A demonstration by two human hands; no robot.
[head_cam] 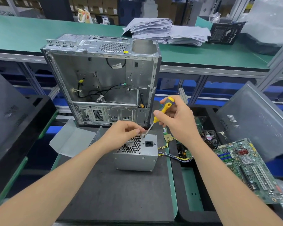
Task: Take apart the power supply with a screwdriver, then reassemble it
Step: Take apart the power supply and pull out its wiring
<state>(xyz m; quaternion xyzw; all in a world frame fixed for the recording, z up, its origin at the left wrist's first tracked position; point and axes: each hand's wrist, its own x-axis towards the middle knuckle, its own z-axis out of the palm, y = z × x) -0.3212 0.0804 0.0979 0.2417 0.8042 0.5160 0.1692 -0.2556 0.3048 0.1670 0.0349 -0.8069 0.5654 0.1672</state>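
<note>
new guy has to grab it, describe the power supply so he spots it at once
In front of the open silver computer case, on the dark mat, sits the power supply, a small grey metal box. Unlike the plain bent metal sheet to its left, it has a honeycomb fan grille and black socket on top, and yellow wires leaving its right side.

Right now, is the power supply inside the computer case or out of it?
Out. The power supply stands on the dark mat in front of the open computer case, apart from it, fan grille facing up.

Fan grille (133, 146) partly under left hand (122, 132).
</note>
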